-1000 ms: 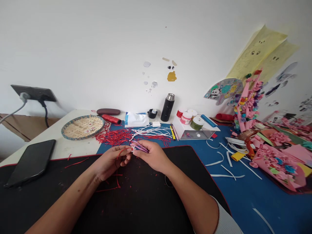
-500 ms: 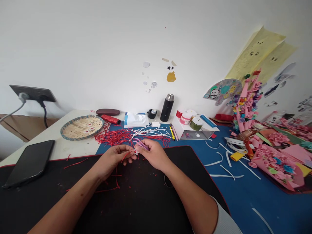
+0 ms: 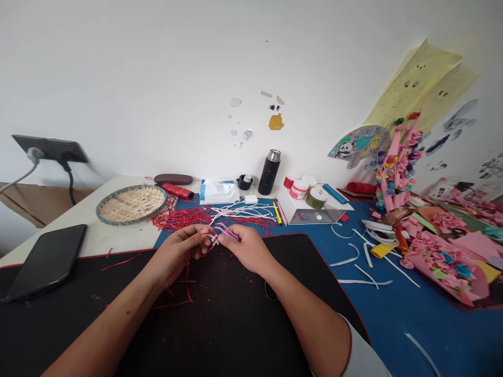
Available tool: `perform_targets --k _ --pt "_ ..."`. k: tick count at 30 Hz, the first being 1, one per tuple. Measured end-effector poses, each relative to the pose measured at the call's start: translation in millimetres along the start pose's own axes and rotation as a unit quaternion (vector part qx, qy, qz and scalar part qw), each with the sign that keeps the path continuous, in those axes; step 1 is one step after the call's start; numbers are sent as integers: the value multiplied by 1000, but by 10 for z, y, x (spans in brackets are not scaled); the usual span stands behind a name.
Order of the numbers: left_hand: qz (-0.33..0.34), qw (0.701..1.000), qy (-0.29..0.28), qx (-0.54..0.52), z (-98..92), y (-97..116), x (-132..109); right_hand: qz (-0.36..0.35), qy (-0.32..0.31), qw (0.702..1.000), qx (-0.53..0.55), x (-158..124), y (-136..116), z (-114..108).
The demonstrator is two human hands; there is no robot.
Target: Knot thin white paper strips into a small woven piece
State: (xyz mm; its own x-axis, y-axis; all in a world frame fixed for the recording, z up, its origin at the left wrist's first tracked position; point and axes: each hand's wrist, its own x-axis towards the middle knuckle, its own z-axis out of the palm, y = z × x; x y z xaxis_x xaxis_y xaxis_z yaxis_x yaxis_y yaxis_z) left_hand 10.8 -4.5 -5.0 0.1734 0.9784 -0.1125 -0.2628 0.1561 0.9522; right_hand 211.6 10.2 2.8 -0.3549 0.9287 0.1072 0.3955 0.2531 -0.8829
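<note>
Over the black mat (image 3: 220, 324), my two hands meet at a small red-and-white knotted cord (image 3: 215, 240) with tiny white loops. My left hand (image 3: 190, 242) is closed, thumb and forefinger pinching the cord from the left. My right hand (image 3: 247, 247) is closed around a slim purple tool (image 3: 228, 232) with two thin arms, which looks like tweezers. Its fingertips are at the right side of the knot. The fingers partly cover the cord, so its ends are hard to make out. Just behind lie red cords (image 3: 184, 219) and white cords (image 3: 243, 211).
Left are a woven basket (image 3: 131, 205) and a black tablet-like device (image 3: 45, 262). Along the wall stand a red thread spool (image 3: 178, 191), a tissue pack (image 3: 219, 192), a black flask (image 3: 269, 173) and ribbon rolls (image 3: 316, 197) on a box. Pink paper flowers (image 3: 444, 256) fill the right.
My left hand has shifted slightly up and left, its fingers closing nearer the knot. The knot has moved a little left and shows more plainly. My right hand stays nearly in place.
</note>
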Motion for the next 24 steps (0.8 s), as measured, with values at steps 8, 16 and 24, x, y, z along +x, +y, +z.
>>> perform_targets --k 8,16,24 --pt "18 993 -23 112 31 -26 6 -3 14 1000 28 6 -2 14" --pt "27 990 1 141 9 17 -4 -7 -4 999 38 -7 2 10" --pt "30 983 -7 182 18 34 -5 -17 2 1000 18 3 -3 -2"
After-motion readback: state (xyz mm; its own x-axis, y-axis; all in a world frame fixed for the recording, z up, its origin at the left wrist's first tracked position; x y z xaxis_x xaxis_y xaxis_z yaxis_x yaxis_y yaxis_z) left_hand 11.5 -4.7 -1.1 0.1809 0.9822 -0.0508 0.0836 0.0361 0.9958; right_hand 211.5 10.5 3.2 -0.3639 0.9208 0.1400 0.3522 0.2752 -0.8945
